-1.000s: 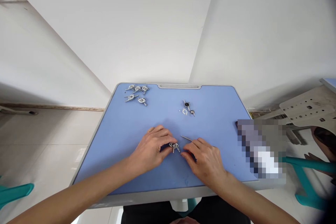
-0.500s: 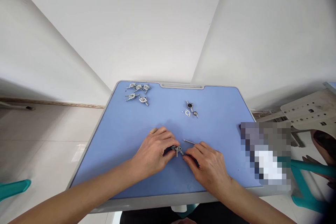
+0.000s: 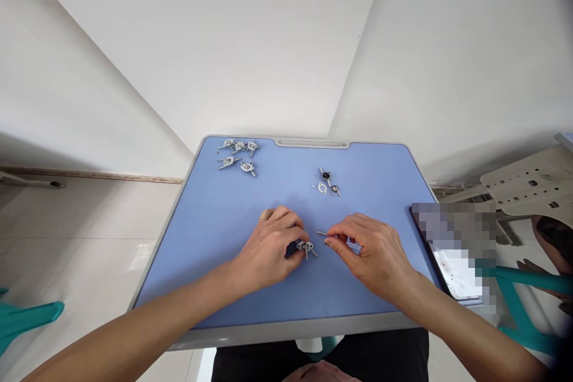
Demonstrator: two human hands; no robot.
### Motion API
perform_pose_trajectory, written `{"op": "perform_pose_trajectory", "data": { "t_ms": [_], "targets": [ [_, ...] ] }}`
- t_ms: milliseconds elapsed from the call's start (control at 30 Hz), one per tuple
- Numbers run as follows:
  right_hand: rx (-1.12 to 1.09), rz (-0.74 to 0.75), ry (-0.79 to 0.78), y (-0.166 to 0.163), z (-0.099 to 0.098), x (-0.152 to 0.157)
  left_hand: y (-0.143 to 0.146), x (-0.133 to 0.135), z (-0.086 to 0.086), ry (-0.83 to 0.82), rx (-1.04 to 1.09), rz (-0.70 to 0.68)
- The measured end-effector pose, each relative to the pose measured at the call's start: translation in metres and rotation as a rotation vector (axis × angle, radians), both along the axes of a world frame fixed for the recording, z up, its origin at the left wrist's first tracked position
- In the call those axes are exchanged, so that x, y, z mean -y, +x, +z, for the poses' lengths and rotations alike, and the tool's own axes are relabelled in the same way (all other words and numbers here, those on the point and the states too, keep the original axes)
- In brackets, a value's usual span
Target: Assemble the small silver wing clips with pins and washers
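Observation:
My left hand (image 3: 271, 246) rests on the blue desk (image 3: 215, 233) with its fingers pinched round a small grey metal part (image 3: 307, 247) that has a short stem. My right hand (image 3: 371, 250) lies just to the right of it, fingertips closed on a thin metal pin (image 3: 323, 233) that points left. The pin's tip is a little above and to the right of the metal part, not touching it.
Several similar metal parts (image 3: 239, 154) lie in a cluster at the desk's far left corner. A few loose pieces (image 3: 327, 182) sit at the far middle. A blurred flat object (image 3: 452, 250) lies on the right edge. Teal chair parts (image 3: 519, 286) and a beige perforated frame (image 3: 528, 182) stand at right.
My right hand has moved away from the metal part, up and to the right, and closed its fingertips on the thin pin. My left hand keeps its hold on the part.

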State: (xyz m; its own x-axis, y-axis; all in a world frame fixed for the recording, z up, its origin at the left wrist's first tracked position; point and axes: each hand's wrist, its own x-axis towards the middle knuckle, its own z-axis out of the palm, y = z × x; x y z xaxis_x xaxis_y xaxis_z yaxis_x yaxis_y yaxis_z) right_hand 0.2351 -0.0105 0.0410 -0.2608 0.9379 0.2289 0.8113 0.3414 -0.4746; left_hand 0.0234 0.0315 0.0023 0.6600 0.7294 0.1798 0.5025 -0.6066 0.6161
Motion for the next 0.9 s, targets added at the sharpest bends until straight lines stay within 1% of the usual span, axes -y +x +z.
{"op": "perform_pose_trajectory", "data": {
  "t_ms": [100,200,367,433,533,667,733,833,900],
  "targets": [
    [-0.022,0.013,-0.005,-0.001,-0.003,0.006,0.000,-0.005,-0.001,0.015,0.000,-0.007],
    [-0.024,0.027,-0.042,0.001,-0.008,0.018,-0.001,-0.013,-0.002,0.026,-0.006,0.003],
    [0.024,0.123,-0.070,-0.007,-0.015,0.031,-0.002,-0.038,-0.004,0.017,-0.036,0.026],
    [0.070,0.137,-0.064,-0.016,-0.017,0.029,-0.002,-0.049,-0.004,0.002,-0.051,0.017],
    [0.201,0.103,-0.078,-0.035,-0.019,0.018,-0.004,-0.061,-0.003,0.000,-0.046,-0.008],
    [0.427,0.058,-0.126,-0.063,-0.021,-0.003,-0.009,-0.063,-0.004,0.011,-0.040,-0.003],
    [0.478,0.057,-0.126,-0.071,-0.024,-0.009,-0.012,-0.062,-0.004,0.018,-0.033,-0.002],
    [0.482,0.050,-0.089,-0.074,-0.030,-0.009,-0.016,-0.061,-0.004,0.014,-0.030,-0.018],
    [0.475,0.060,-0.063,-0.068,-0.033,-0.004,-0.019,-0.056,-0.002,0.017,-0.034,-0.022]
  ]
}}
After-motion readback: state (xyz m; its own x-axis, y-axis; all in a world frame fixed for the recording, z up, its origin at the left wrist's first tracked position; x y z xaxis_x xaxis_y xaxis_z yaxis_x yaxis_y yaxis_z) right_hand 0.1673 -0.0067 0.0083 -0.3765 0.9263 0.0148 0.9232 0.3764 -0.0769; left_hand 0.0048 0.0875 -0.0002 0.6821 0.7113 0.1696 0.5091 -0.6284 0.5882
